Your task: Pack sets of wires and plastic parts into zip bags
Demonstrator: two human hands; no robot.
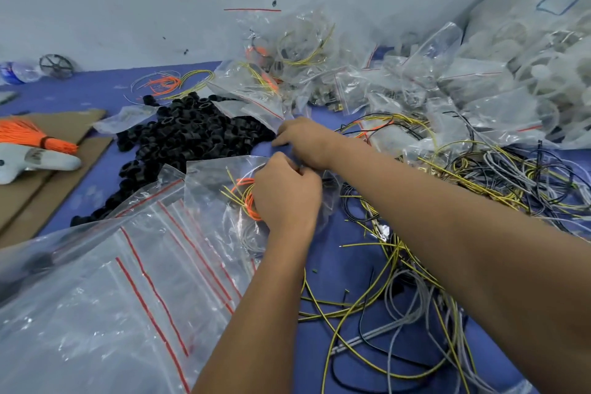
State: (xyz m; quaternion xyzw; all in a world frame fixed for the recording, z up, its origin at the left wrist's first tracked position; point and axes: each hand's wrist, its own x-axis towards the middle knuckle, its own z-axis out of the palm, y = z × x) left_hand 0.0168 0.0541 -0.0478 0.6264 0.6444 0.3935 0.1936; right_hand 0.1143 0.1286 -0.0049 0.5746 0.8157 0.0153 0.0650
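A clear zip bag (220, 189) lies at the centre of the blue table, with coiled orange and yellow wires (244, 198) inside it. My left hand (287, 192) grips the bag over the wires, fingers curled. Just beyond it, my right hand (303, 141) pinches the bag's top edge. A pile of black plastic parts (192, 131) spreads to the left of both hands. Loose yellow, grey and black wires (463, 182) lie tangled to the right, under my right forearm.
A stack of empty red-striped zip bags (134, 281) covers the near left. Filled bags (319, 73) are heaped at the back and right. Cardboard (64, 150) with an orange wire bundle (28, 136) lies at the far left. A water bottle (16, 72) stands near the wall.
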